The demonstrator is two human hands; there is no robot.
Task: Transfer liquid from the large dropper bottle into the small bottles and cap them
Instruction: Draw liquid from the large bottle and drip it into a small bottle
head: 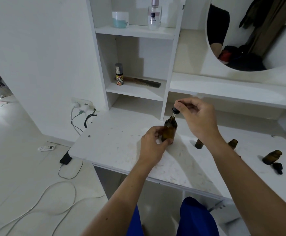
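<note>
From where I stood, the nearest things were the person's two forearms, reaching forward over the white tabletop (115, 147). The left hand (153, 144) was closed around the lower part of the large dropper bottle (169, 130), which stood upright on the tabletop a little left of the middle. I judged that this hold was there to keep the bottle steady while the other hand worked above it. The right hand (197, 116) pinched the black dropper cap (176, 111) between its fingertips, with the glass tube pointing down into the neck of the bottle; the cap was above the neck, not screwed on. Whether the dropper was being lifted out or put back, I could not tell.

The large bottle was of brown amber glass, round, with a narrow neck. How much liquid it held I could not see.

To the right, three small bottles of the same brown glass waited uncapped: one (198, 143) partly hidden behind the right wrist, one (232, 143) just beyond the arm, and one (272, 157) further right, with a loose black cap (278, 168) lying beside it. They were placed near, probably for easy filling.
</note>
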